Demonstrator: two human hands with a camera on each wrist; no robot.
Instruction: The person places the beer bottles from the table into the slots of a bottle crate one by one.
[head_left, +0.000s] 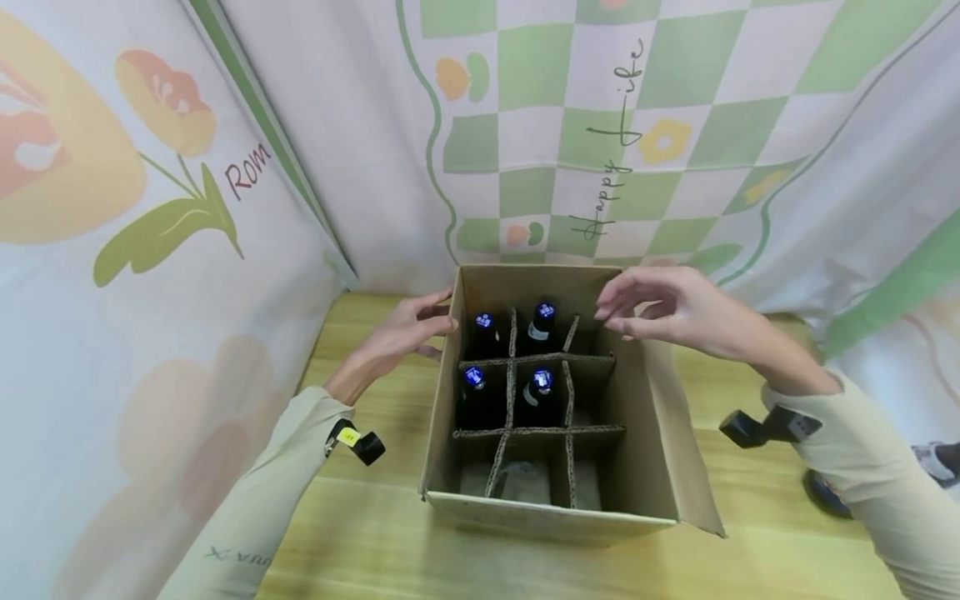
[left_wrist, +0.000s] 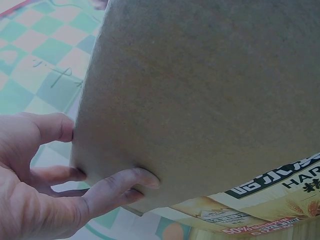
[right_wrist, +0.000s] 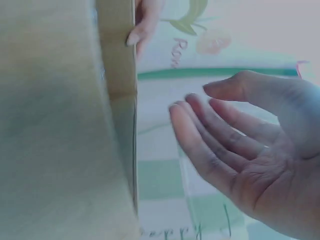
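Note:
An open cardboard box (head_left: 551, 510) stands on the wooden table, with a cardboard divider (head_left: 540, 431) splitting its inside into compartments. Several dark bottles with blue caps, such as the back middle bottle (head_left: 542, 329) and the bottle in front of it (head_left: 542, 396), stand upright in the left and middle columns. My left hand (head_left: 401, 333) rests its spread fingers against the box's left side; in the left wrist view its fingertips press the plain cardboard near a corner. Loosely curved, my right hand (head_left: 678, 312) hovers over the back right corner, holding nothing; its palm (right_wrist: 265, 175) shows in the right wrist view.
A flap (head_left: 686, 442) hangs outward along the box's right side. The wooden tabletop (head_left: 360, 517) spreads around the box. Printed curtains (head_left: 525, 83) rise behind it and at the left. A dark rounded object (head_left: 825, 492) lies partly behind the right sleeve.

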